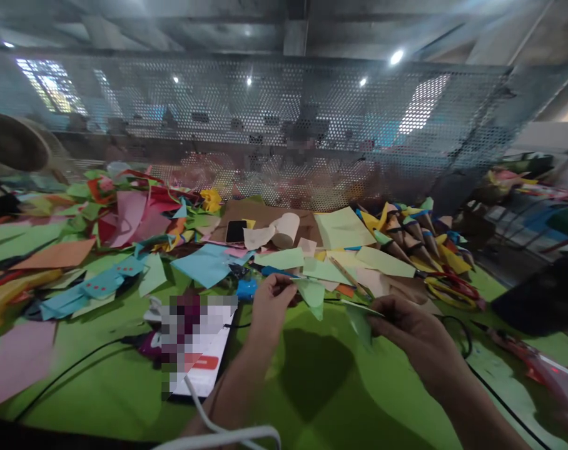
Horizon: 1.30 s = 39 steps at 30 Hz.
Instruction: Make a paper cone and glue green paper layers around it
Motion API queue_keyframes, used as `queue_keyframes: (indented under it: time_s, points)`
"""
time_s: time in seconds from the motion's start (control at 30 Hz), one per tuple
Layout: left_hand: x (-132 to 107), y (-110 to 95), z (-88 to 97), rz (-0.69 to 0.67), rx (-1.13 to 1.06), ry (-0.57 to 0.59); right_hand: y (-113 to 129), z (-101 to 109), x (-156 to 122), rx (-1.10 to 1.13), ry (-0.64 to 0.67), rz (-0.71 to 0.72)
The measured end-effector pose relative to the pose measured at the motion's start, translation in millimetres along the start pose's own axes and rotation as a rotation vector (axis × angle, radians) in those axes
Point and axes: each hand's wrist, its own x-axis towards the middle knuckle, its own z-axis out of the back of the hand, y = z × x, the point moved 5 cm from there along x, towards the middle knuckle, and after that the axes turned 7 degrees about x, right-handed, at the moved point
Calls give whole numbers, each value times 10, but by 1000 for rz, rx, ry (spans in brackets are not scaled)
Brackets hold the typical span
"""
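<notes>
My left hand [271, 305] is raised over the green table [312, 387], its fingers pinched on the top edge of a light green folded paper piece [312, 292]. My right hand [406, 325] is just to the right, fingers closed on another green paper piece [361, 322] that points down and left. The two pieces hang close together between my hands, above the table.
Coloured paper scraps [204, 262] litter the table's far half. A row of paper cones [406, 240] lies at the right with red-yellow scissors [453, 284]. A phone [236, 231], a tape roll [286, 229], a blurred card [194, 350] and cables [228, 434] lie nearby. A perforated metal screen [284, 125] stands behind.
</notes>
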Motion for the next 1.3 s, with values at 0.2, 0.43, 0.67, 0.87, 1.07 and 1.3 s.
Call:
queue_keyframes:
  time_s: [0.2, 0.43, 0.67, 0.87, 1.07, 1.3]
  points:
    - [-36, -14, -46, 30, 45, 13, 72, -394, 111, 299, -23, -67]
    - [-51, 51, -97, 15, 31, 36, -59, -563, 176, 389, -88, -66]
    - [-126, -7, -136, 59, -12, 87, -74, -532, 143, 338, -169, -34]
    - [-137, 8, -148, 59, -19, 125, -70, -510, 154, 296, -198, -13]
    - [-126, 25, -167, 71, -12, 150, -86, -504, 159, 310, -203, -8]
    - [-143, 20, -175, 57, 4, 162, -62, -504, 149, 292, -216, 2]
